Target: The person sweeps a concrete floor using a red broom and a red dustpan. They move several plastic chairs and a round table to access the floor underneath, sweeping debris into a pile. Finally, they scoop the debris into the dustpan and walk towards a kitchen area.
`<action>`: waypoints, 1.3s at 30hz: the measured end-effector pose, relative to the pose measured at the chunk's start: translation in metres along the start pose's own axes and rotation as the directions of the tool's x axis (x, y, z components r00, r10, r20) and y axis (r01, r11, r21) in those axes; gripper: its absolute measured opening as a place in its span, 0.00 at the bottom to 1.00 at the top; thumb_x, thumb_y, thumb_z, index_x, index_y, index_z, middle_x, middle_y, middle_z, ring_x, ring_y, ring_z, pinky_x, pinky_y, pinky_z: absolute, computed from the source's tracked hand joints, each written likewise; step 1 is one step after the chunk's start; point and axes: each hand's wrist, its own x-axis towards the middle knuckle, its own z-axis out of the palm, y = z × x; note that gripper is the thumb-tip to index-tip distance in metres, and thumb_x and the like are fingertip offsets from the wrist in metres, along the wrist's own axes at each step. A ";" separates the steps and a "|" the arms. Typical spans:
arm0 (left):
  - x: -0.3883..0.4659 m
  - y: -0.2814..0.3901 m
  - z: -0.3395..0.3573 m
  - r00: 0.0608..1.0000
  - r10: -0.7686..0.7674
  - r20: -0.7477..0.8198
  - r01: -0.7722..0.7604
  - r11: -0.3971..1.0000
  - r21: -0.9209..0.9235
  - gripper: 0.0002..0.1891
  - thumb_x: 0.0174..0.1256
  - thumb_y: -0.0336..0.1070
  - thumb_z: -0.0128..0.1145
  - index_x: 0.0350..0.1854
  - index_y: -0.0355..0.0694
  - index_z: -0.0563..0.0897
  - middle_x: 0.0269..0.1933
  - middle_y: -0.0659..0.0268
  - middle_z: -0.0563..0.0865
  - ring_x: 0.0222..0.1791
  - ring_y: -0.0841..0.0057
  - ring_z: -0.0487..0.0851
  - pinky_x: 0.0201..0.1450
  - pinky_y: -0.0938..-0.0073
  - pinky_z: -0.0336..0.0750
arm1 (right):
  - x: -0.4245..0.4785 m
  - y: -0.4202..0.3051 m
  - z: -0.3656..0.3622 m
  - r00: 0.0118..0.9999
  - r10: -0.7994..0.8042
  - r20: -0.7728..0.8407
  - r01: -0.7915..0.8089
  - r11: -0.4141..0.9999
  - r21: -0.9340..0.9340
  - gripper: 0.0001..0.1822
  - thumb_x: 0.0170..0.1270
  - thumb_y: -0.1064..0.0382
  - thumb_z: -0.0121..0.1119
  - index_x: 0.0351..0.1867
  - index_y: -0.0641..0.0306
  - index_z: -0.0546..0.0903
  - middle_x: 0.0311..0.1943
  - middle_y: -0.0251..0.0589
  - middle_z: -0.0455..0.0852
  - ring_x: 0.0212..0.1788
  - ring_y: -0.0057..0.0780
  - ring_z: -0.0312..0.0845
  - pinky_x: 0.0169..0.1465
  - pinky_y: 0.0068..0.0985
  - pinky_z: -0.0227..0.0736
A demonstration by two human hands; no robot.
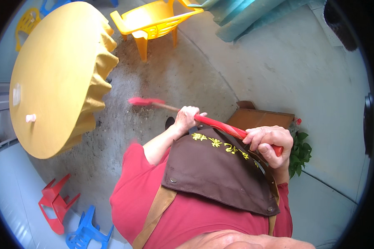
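Observation:
A long-handled cleaning tool, seemingly a broom, slants across the front of my body. Its red grip sleeve [221, 124] runs between my two hands. My left hand [187, 118] closes around the shaft just below that sleeve. Near the sleeve's top end, my right hand [271, 144] is wrapped around it, with the red tip poking out past the palm. Beyond my left hand, a thin brownish shaft [166, 106] leads to a red-pink head [145, 101], low over the concrete floor. Motion blurs the head, so its exact kind and floor contact cannot be told.
A round table with a yellow cloth [59, 71] stands left, bearing a small pink object [31, 118]. Chairs stand around: yellow [155, 23], red [56, 202], blue [88, 232]. A brown box-like piece [261, 118] and a leafy plant [300, 152] are right. A teal curtain [246, 15] hangs ahead.

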 end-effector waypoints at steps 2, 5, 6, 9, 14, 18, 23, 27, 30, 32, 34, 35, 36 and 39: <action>-0.005 0.006 -0.003 0.998 -0.049 0.037 0.048 0.998 0.029 0.21 0.61 0.53 0.60 0.19 0.42 0.74 0.20 0.59 0.79 0.25 0.56 0.80 0.33 0.57 0.74 | -0.002 -0.010 0.000 0.993 0.063 -0.102 -0.064 0.998 -0.007 0.08 0.51 0.71 0.56 0.16 0.68 0.73 0.16 0.40 0.81 0.27 0.37 0.85 0.45 0.39 0.81; 0.025 0.024 0.005 0.994 0.060 -0.093 -0.054 0.997 0.058 0.21 0.61 0.52 0.60 0.19 0.43 0.73 0.21 0.59 0.78 0.25 0.57 0.79 0.34 0.59 0.73 | -0.005 -0.018 -0.013 0.981 -0.137 -0.134 0.128 0.989 -0.077 0.09 0.54 0.69 0.50 0.18 0.67 0.74 0.16 0.40 0.80 0.26 0.37 0.84 0.41 0.39 0.81; 0.040 0.030 0.007 0.985 0.079 -0.155 -0.076 0.997 0.026 0.20 0.60 0.50 0.61 0.19 0.43 0.73 0.22 0.59 0.78 0.26 0.58 0.79 0.34 0.59 0.72 | -0.002 -0.018 -0.016 0.972 -0.216 -0.088 0.215 0.976 -0.028 0.05 0.49 0.70 0.51 0.18 0.67 0.75 0.16 0.40 0.80 0.25 0.38 0.84 0.40 0.38 0.82; 0.084 0.014 0.019 0.965 0.080 -0.251 -0.097 0.994 -0.059 0.17 0.56 0.41 0.67 0.20 0.40 0.72 0.24 0.56 0.78 0.28 0.56 0.78 0.33 0.59 0.71 | 0.021 -0.019 0.003 0.977 -0.180 0.112 0.204 0.939 -0.276 0.06 0.50 0.68 0.58 0.20 0.67 0.75 0.17 0.40 0.79 0.26 0.39 0.84 0.40 0.35 0.81; 0.079 -0.025 0.048 0.988 0.120 -0.098 -0.131 0.985 -0.112 0.17 0.57 0.43 0.66 0.20 0.40 0.73 0.24 0.55 0.79 0.29 0.53 0.78 0.34 0.56 0.72 | 0.022 0.020 0.016 0.975 -0.135 0.174 0.190 0.916 -0.354 0.06 0.46 0.73 0.65 0.23 0.66 0.77 0.24 0.43 0.83 0.28 0.39 0.83 0.32 0.26 0.76; 0.043 0.012 0.029 0.991 0.058 0.120 -0.053 0.997 -0.047 0.19 0.61 0.49 0.61 0.20 0.41 0.75 0.23 0.58 0.80 0.29 0.57 0.80 0.36 0.57 0.72 | -0.006 -0.006 -0.015 0.999 -0.010 -0.038 0.006 0.995 -0.103 0.09 0.51 0.69 0.59 0.17 0.68 0.74 0.17 0.42 0.81 0.27 0.40 0.85 0.44 0.39 0.80; 0.074 0.035 0.040 0.991 0.131 0.021 -0.132 0.990 0.056 0.18 0.62 0.50 0.60 0.21 0.43 0.76 0.23 0.62 0.79 0.30 0.62 0.80 0.44 0.61 0.69 | -0.019 -0.004 -0.037 0.988 -0.119 -0.094 0.106 0.985 -0.134 0.09 0.53 0.68 0.56 0.18 0.67 0.75 0.18 0.42 0.81 0.28 0.40 0.85 0.45 0.39 0.80; 0.145 0.003 0.086 0.999 0.044 -0.032 -0.043 0.998 0.043 0.15 0.57 0.50 0.65 0.30 0.44 0.79 0.33 0.63 0.82 0.42 0.62 0.80 0.49 0.57 0.68 | -0.014 0.035 -0.033 0.995 -0.090 -0.040 0.066 0.910 -0.409 0.01 0.54 0.73 0.60 0.28 0.70 0.81 0.30 0.47 0.86 0.37 0.42 0.86 0.45 0.32 0.79; 0.161 -0.028 0.131 0.966 -0.222 0.136 0.218 0.975 0.040 0.22 0.55 0.52 0.66 0.47 0.44 0.79 0.51 0.63 0.80 0.58 0.64 0.74 0.57 0.52 0.66 | -0.019 0.121 -0.019 0.994 0.095 -0.060 -0.112 0.909 -0.402 0.04 0.55 0.73 0.63 0.29 0.68 0.78 0.32 0.47 0.83 0.38 0.38 0.84 0.44 0.26 0.77; 0.156 -0.024 0.140 0.943 -0.228 0.243 0.231 0.973 0.019 0.19 0.59 0.50 0.62 0.48 0.46 0.78 0.53 0.66 0.78 0.61 0.66 0.72 0.62 0.48 0.63 | -0.026 0.123 -0.010 0.989 0.094 -0.114 -0.132 0.908 -0.397 0.06 0.55 0.74 0.63 0.27 0.68 0.76 0.27 0.46 0.80 0.36 0.38 0.83 0.44 0.26 0.77; 0.140 -0.015 0.143 0.951 -0.151 0.269 0.162 0.987 -0.020 0.14 0.60 0.44 0.60 0.46 0.47 0.78 0.50 0.65 0.78 0.59 0.65 0.72 0.64 0.45 0.61 | -0.039 0.108 -0.016 0.981 0.106 -0.162 -0.161 0.909 -0.384 0.05 0.54 0.75 0.62 0.26 0.68 0.77 0.25 0.45 0.80 0.37 0.37 0.84 0.45 0.27 0.77; 0.128 -0.014 0.142 0.966 -0.085 0.246 0.092 0.996 -0.017 0.13 0.59 0.42 0.60 0.44 0.46 0.78 0.48 0.64 0.78 0.57 0.64 0.73 0.64 0.44 0.61 | -0.043 0.096 -0.020 0.975 0.134 -0.179 -0.189 0.923 -0.335 0.04 0.55 0.76 0.60 0.25 0.70 0.78 0.23 0.44 0.80 0.36 0.35 0.84 0.47 0.29 0.77; 0.116 -0.012 0.141 0.974 -0.016 0.225 0.019 1.000 -0.013 0.12 0.58 0.41 0.60 0.42 0.46 0.77 0.46 0.63 0.78 0.56 0.63 0.74 0.64 0.44 0.61 | -0.046 0.084 -0.028 0.974 0.132 -0.182 -0.185 0.931 -0.313 0.03 0.55 0.77 0.59 0.25 0.71 0.78 0.23 0.43 0.81 0.36 0.35 0.84 0.49 0.31 0.78; 0.088 0.012 0.128 0.939 0.174 0.296 -0.143 0.982 -0.123 0.08 0.55 0.38 0.60 0.35 0.45 0.76 0.38 0.61 0.77 0.48 0.61 0.77 0.63 0.44 0.62 | -0.062 0.037 -0.052 0.962 0.113 -0.250 -0.169 0.961 -0.218 0.05 0.56 0.76 0.54 0.24 0.72 0.79 0.23 0.43 0.83 0.34 0.37 0.84 0.52 0.39 0.77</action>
